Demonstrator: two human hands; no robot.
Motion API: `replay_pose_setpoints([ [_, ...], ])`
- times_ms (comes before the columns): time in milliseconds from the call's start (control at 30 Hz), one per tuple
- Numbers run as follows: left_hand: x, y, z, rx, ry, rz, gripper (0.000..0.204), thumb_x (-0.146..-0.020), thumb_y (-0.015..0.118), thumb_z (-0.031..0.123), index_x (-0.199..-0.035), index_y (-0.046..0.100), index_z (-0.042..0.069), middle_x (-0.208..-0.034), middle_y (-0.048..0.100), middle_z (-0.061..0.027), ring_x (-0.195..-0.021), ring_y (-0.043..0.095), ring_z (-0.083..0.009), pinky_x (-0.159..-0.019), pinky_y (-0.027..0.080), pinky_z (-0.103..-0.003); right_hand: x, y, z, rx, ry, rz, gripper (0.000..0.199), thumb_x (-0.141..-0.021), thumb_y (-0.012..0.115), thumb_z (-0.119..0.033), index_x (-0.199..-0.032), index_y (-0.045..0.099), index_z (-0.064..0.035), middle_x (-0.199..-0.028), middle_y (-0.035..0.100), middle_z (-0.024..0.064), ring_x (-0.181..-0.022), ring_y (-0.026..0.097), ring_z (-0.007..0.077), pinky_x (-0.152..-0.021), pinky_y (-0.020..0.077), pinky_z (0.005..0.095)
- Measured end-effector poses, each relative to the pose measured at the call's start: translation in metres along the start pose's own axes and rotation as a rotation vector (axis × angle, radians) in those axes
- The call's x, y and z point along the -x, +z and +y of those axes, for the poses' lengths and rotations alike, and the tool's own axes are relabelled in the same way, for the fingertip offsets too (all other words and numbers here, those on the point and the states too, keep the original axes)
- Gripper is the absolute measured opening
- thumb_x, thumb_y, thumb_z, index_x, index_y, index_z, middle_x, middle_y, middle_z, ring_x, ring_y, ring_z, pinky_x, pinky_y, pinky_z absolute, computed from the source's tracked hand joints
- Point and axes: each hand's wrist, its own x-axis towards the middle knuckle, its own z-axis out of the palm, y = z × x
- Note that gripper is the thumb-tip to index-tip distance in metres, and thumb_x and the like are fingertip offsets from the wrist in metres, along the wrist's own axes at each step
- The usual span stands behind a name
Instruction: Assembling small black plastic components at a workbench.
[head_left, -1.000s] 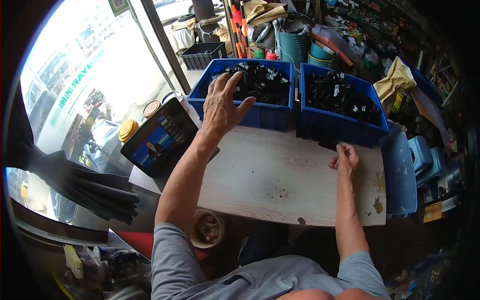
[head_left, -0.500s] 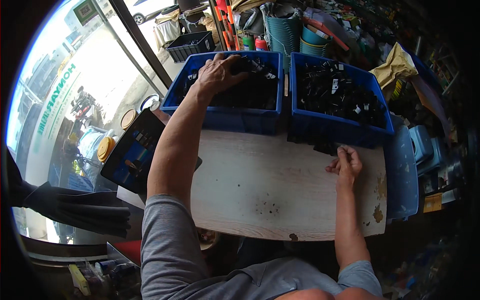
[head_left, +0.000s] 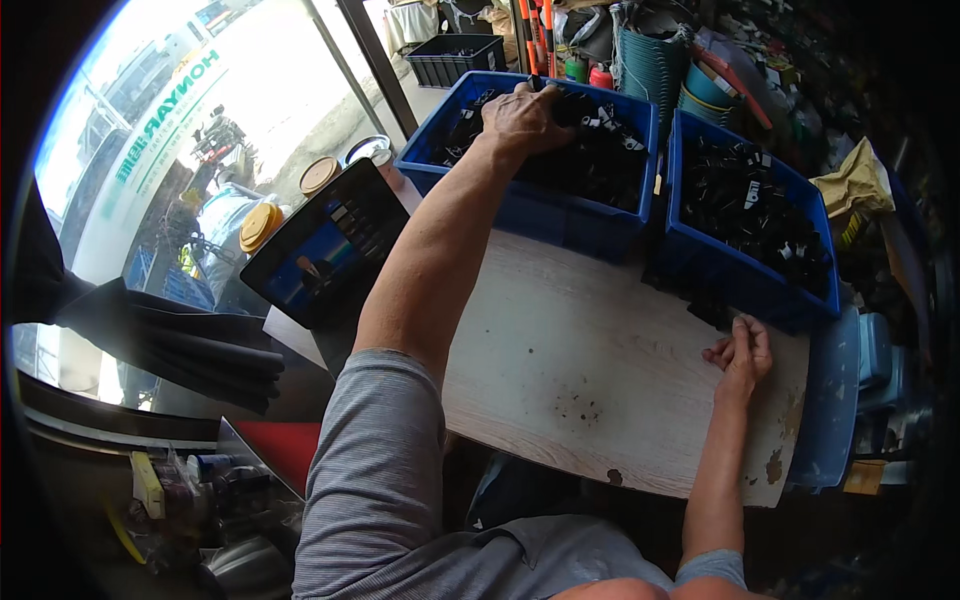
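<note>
My left hand [head_left: 520,118] reaches far into the left blue crate [head_left: 520,205], its fingers curled down into a heap of small black parts [head_left: 600,150]. My right hand [head_left: 742,352] rests on the pale wooden tabletop [head_left: 590,350] with its fingers curled in. It lies just in front of the right blue crate [head_left: 700,270], which also holds black parts [head_left: 750,215]. A few black pieces [head_left: 700,300] lie on the table at that crate's near edge, close to my right fingers. Nothing shows inside my right hand.
A dark tablet [head_left: 325,250] with a lit screen leans at the table's left edge. Round tins [head_left: 262,225] sit beyond it by the window. A black crate [head_left: 455,55], teal baskets [head_left: 650,65] and clutter stand behind the crates. A blue stool [head_left: 830,400] stands at the right.
My left hand has pushed further forward and down into the left crate's parts, its fingers closing. My right hand has stayed near the right crate, curling slightly.
</note>
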Motion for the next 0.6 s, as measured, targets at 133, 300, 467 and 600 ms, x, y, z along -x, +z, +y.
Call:
replay_pose_setpoints([
  [133, -0.003, 0.006, 0.005, 0.008, -0.016, 0.047, 0.067, -0.074, 0.075, 0.055, -0.132, 0.066, 0.021, -0.124, 0.067, -0.0204, -0.115, 0.067, -0.0367, -0.093, 0.055, -0.047, -0.002, 0.0, 0.001, 0.032, -0.019, -0.008, 0.018, -0.096, 0.068, -0.018, -0.108, 0.065, -0.0042, -0.054, 0.046, -0.0015, -0.05, 0.055, 0.0096, -0.045, 0.0523, 0.0283],
  [300, 0.0, 0.019, 0.001, 0.024, -0.019, 0.22, 0.057, -0.075, 0.074, 0.053, -0.12, 0.071, 0.018, -0.107, 0.073, -0.0158, -0.103, 0.071, -0.034, -0.089, 0.056, -0.046, 0.0, 0.002, -0.003, 0.001, -0.02, -0.025, 0.014, -0.096, 0.07, -0.014, -0.105, 0.066, -0.004, -0.054, 0.048, -0.0012, -0.05, 0.056, 0.0091, -0.044, 0.0526, 0.0271],
  [467, 0.001, 0.025, -0.003, 0.043, 0.014, 0.324, 0.05, -0.074, 0.074, 0.051, -0.112, 0.073, 0.018, -0.099, 0.074, -0.0148, -0.098, 0.072, -0.0337, -0.085, 0.056, -0.047, -0.007, -0.003, 0.004, 0.015, -0.002, -0.032, 0.018, -0.096, 0.07, -0.018, -0.108, 0.065, -0.0051, -0.054, 0.045, -0.0018, -0.052, 0.055, 0.0094, -0.047, 0.0534, 0.0279],
  [600, -0.003, 0.019, -0.002, 0.015, -0.02, 0.119, 0.052, -0.075, 0.071, 0.052, -0.118, 0.072, 0.023, -0.109, 0.075, -0.0128, -0.103, 0.072, -0.0304, -0.089, 0.056, -0.045, -0.007, -0.006, 0.005, 0.045, 0.007, -0.027, 0.024, -0.096, 0.07, -0.022, -0.112, 0.064, -0.0046, -0.054, 0.043, -0.0024, -0.054, 0.054, 0.0094, -0.049, 0.0533, 0.028],
])
